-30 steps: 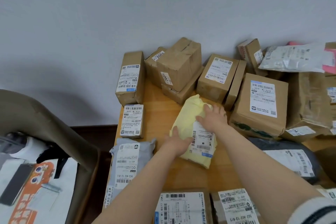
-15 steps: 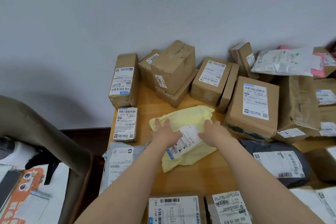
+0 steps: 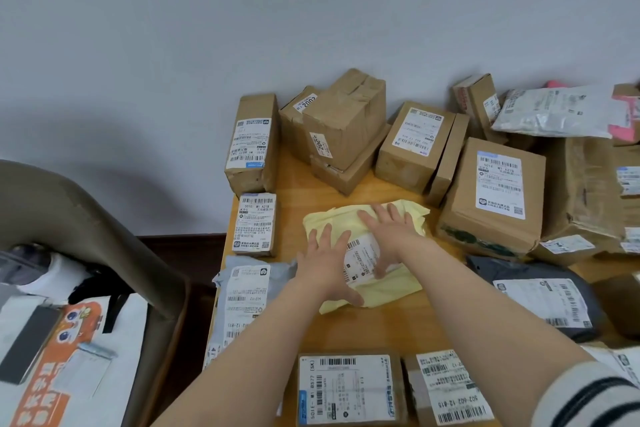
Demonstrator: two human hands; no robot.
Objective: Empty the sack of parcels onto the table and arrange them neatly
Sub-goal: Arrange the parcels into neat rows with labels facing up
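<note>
Yellow parcel point(image 3: 398, 288), rotated since a second ago, lies flat on the table point(image 3: 381, 329) under the open, pressing left hand point(image 3: 325, 265) and right hand point(image 3: 391, 232), nearly placed.

Single view. A wide-angle camera worn on the person's head looks forward and down. The wooden table point(image 3: 391, 329) occupies the lower right of the frame, seen close and steeply from above. Its far edge meets the pale wall point(image 3: 311, 10), which fills the whole upper half. Both forearms enter from the bottom edge; the left hand point(image 3: 325, 263) and right hand point(image 3: 391, 232) lie flat near the frame's centre on a yellow mailer point(image 3: 329, 217). A grey-brown seat back point(image 3: 69, 204) crosses the lower left, beside the table.
</note>
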